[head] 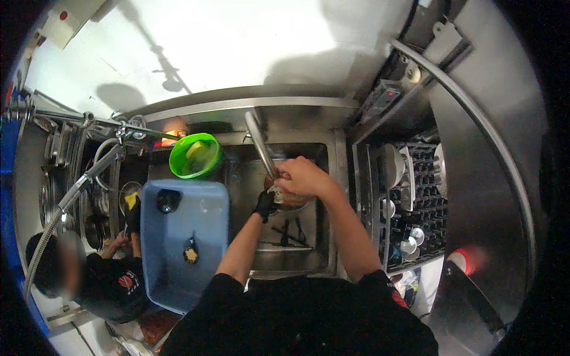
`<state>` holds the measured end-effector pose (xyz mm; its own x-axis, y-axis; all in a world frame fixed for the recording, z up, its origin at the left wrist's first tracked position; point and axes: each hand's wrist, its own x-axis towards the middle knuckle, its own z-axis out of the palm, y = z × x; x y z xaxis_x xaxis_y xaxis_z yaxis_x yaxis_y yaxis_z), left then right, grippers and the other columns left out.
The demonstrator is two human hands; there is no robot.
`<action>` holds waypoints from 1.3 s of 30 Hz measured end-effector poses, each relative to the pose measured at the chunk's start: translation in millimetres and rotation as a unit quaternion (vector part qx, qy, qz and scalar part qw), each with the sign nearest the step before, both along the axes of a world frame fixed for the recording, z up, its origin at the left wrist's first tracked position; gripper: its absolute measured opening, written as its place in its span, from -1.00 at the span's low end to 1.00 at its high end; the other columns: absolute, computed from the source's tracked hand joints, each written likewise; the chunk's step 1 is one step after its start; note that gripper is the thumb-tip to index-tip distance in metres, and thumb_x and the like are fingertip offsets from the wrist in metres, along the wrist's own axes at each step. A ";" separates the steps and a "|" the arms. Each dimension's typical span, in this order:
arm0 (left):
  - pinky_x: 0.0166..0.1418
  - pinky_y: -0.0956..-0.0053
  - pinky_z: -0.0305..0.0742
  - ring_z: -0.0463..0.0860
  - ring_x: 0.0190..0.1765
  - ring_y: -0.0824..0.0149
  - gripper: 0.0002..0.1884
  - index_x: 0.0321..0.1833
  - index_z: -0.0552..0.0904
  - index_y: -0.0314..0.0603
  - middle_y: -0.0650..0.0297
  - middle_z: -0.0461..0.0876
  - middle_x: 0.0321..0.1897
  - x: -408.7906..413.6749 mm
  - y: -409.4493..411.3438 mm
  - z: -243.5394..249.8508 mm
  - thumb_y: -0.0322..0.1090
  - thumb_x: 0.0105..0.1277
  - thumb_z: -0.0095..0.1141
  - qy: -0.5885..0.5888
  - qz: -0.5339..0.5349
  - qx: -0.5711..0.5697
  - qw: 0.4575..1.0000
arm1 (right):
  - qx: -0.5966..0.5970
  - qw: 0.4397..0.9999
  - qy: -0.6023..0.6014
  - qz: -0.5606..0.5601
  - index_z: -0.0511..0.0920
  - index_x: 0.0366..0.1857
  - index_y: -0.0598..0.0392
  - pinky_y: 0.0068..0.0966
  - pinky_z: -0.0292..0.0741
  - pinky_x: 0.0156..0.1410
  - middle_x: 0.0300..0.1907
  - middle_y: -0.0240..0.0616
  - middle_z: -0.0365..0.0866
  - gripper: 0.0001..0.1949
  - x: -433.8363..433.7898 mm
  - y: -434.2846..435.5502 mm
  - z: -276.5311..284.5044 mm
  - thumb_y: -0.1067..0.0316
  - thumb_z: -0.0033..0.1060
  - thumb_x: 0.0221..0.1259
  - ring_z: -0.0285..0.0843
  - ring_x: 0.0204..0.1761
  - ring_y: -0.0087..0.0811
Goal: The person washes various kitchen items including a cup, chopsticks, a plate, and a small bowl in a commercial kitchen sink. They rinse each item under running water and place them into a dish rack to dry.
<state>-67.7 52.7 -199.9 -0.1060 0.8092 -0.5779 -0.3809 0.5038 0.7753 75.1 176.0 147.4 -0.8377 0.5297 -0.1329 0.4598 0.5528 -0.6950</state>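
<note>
Under the end of the metal faucet spout (260, 147), both hands are together over the stainless steel sink (242, 191). My left hand (266, 205), in a black glove, grips the left side of a round dish or container (291, 199) with pale and orange patches on it. Bare and bent at the wrist, my right hand (305, 177) lies over the top of that dish, its fingers curled close to the spout. What those fingers hold, if anything, is hidden. Several dark long utensils (289, 233) lie on the sink floor below the hands.
Left of the sink stands a blue plastic tub (169, 276) holding a black bowl (168, 200). Behind it is a green bucket (173, 167) with a yellow sponge. A dish rack (423, 200) holds crockery at right. Another person (111, 280) works at far left, beside a spray hose (67, 200).
</note>
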 end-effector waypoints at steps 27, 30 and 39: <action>-0.17 0.25 0.50 0.62 -0.22 0.11 -0.58 -0.04 0.56 -0.24 0.02 0.61 -0.15 -29.9 41.5 18.4 0.00 0.36 -0.08 0.388 -0.249 0.049 0.886 | -0.053 0.994 -0.001 0.091 0.68 -0.20 0.08 -0.30 0.48 -0.28 -0.50 0.02 0.61 -0.65 -18.3 12.9 -7.3 0.08 0.35 -0.01 0.59 -0.45 -0.08; -0.25 0.36 0.48 0.59 -0.39 0.32 -0.69 -0.20 0.60 -0.29 0.24 0.64 -0.39 -35.9 30.9 -16.9 -0.12 0.32 0.07 0.283 -0.116 0.020 0.952 | -0.032 0.993 -0.034 0.108 0.68 -0.20 0.07 -0.31 0.50 -0.26 -0.46 0.01 0.64 -0.66 -25.3 12.9 -6.3 0.10 0.34 0.00 0.63 -0.41 -0.09; -0.04 0.06 0.49 0.64 -0.06 -0.10 -0.64 0.06 0.53 -0.31 -0.15 0.64 -0.14 -16.6 -4.5 28.5 -0.22 0.32 -0.06 0.244 0.070 0.055 0.966 | -0.065 0.993 0.003 0.103 0.68 -0.21 0.07 -0.28 0.52 -0.21 -0.42 0.00 0.66 -0.69 -15.4 16.8 -15.4 0.11 0.31 0.04 0.65 -0.36 -0.09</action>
<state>-84.2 48.2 -171.4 -0.4579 0.8201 -0.3433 -0.0152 0.3789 0.9253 59.7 192.8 132.0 -0.9275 0.3262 -0.1827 0.3416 0.5407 -0.7687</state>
